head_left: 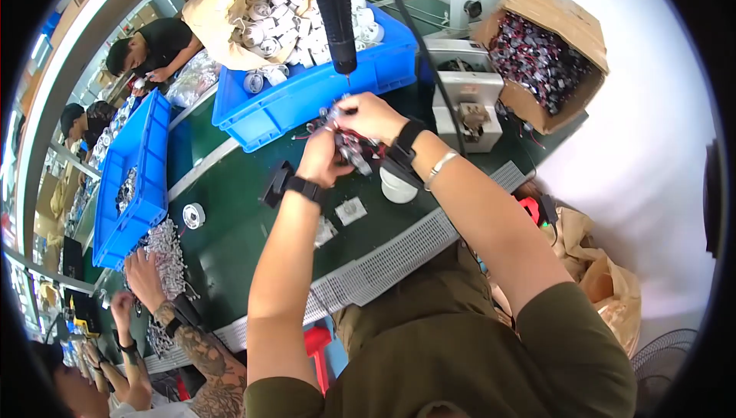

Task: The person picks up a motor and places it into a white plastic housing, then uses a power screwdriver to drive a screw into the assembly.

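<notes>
red-and-black wired parts sit bunched in the hands, and tangling looks like the main risk: loose leads cross under the fingers, so tugging one piece could drag others out or strain a wire joint. a slack grip could also drop a piece onto the green bench below the fingers. position: bunch lies between the two hands, spilling out below the right fingers. left hand is curled against its left side; right hand has thumb and forefinger closed on its upper end (exact piece pinched, can't tell, too blurred). below the right wrist, a white cup-shaped part stands clear of the fingers; a flat white square lies bodyward of the left fingers. beyond the right fingertips a black driver hangs tip down, so a careless lift could knock it. past that, a blue bin with white round housings. far right of the fingers, a cardboard box full of similar wired pieces.
</notes>
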Demonstrator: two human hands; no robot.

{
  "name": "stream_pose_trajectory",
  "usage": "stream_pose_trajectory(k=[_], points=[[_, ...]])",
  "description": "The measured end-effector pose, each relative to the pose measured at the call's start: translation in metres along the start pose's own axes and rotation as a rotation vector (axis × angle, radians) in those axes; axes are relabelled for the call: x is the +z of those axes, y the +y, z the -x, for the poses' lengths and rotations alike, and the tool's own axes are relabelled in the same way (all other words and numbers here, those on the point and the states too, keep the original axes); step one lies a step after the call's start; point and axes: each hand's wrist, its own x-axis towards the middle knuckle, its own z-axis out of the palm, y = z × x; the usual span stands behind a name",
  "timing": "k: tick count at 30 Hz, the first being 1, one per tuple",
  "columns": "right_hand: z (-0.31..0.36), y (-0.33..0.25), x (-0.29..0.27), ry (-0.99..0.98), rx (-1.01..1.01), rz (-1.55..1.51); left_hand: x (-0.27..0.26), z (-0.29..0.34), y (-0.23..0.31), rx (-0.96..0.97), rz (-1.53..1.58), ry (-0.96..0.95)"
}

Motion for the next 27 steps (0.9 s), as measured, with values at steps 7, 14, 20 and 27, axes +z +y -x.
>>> stream_pose_trajectory(k=[7, 14, 20, 27], points=[[0.038, -0.028, -0.012, 0.118, -0.176, 0.537, -0.052, 0.002, 0.078, 0.854, -0.871, 0.296], [0.07, -0.053, -0.02, 0.209, -0.244, 0.097, -0.111, -0.167, 0.173, 0.836, -1.671, 0.062], [0.1, -0.046, -0.04, 0.179, 0.176, -0.644, -0.138, -0.259, 0.154, 0.638, -2.021, -0.118], [0.119, -0.028, -0.046, 0.312, 0.188, -1.006, -0.161, -0.197, 0.19, 0.884, -1.842, 0.13]])
